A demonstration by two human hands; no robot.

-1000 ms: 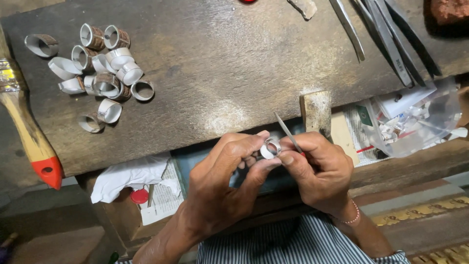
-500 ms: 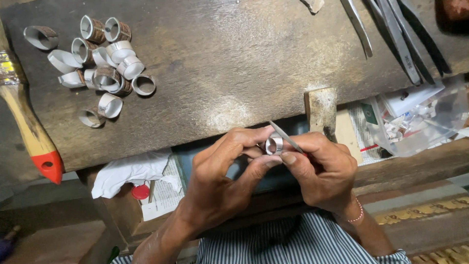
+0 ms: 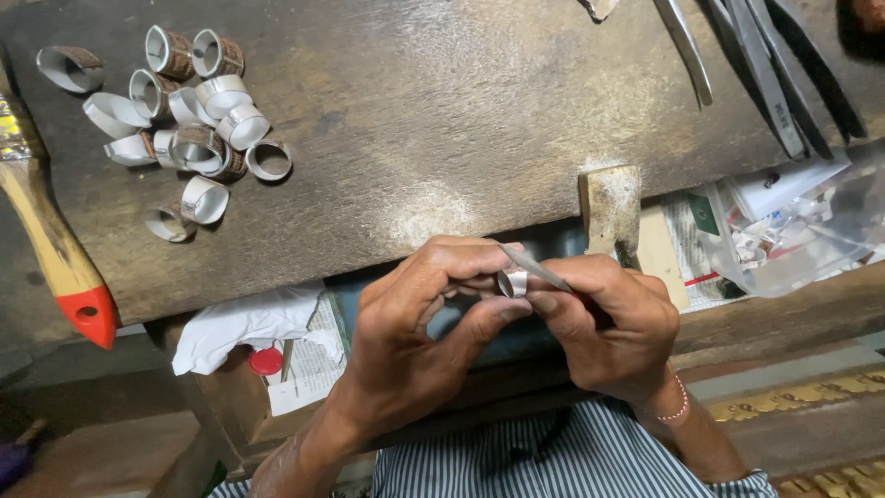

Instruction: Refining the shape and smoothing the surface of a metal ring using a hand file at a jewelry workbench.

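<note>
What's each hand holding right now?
Left hand: fingers closed on a small metal ring.
Right hand: fingers closed on a thin metal tool, its tip at the ring.

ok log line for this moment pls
left hand: pinches metal ring | right hand: holds thin tool on ring | bench: ring pile far left
</note>
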